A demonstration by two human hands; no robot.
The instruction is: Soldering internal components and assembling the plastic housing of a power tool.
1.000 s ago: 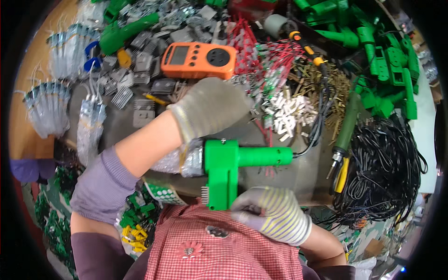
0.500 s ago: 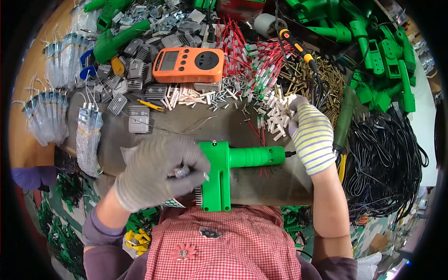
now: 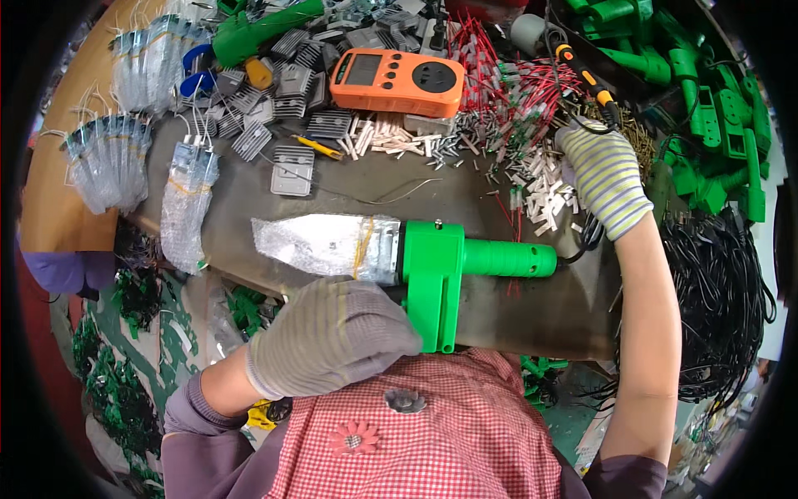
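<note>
While a green tool [image 3: 449, 266] with a silver blade lies across the grey surface [image 3: 274, 208], the gloved left hand [image 3: 332, 337] rests at its base, fingers curled. Farther off, the gloved right hand [image 3: 603, 175] reaches among small white parts [image 3: 540, 187]; its fingers' spread cannot be told.

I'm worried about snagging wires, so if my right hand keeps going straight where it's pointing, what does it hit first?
Most likely the yellow-and-black handled tool just beyond your right hand, with the red wires beside it. Depth is hard to judge from this view.
</note>
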